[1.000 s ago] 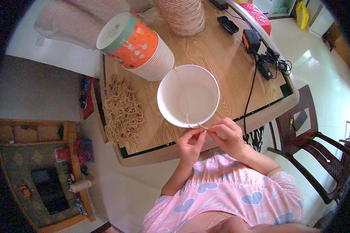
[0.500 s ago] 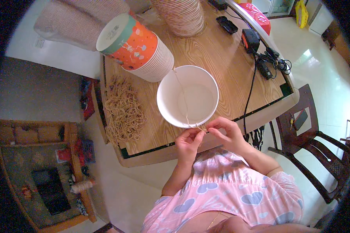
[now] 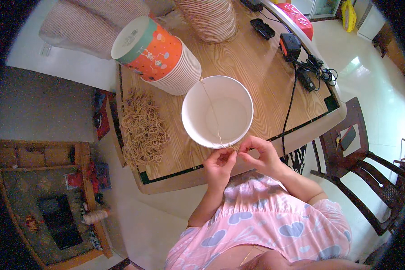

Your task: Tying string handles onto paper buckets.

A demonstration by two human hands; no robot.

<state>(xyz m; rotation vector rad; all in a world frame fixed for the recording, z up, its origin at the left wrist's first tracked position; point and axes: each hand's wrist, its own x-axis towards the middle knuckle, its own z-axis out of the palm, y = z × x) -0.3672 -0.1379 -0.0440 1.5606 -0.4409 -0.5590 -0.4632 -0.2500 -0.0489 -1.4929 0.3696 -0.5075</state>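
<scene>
A thin tan twine (image 3: 214,112) runs across the mouth of a white paper bucket (image 3: 194,128) from its far left rim to the near one. Just off that near rim, my left hand (image 3: 219,167) pinches the twine between thumb and fingertips. Close beside it, my right hand (image 3: 262,157) has thumb and forefinger pinched together at the twine's small loop; the exact hold is partly hidden. Left of the bucket lies a loose pile of twine pieces (image 3: 144,128).
A stack of paper buckets, the outermost orange and green (image 3: 155,54), leans behind the white one. More ribbed stacks (image 3: 207,20) stand farther back. On the table's (image 3: 247,58) right lie a black adapter (image 3: 290,47) and coiled cables (image 3: 317,74). A dark wooden chair (image 3: 353,157) stands at right.
My fingertips have shifted slightly at the twine, the right ones drawing a little apart from the left. The bucket and the twine pile have stayed put.
</scene>
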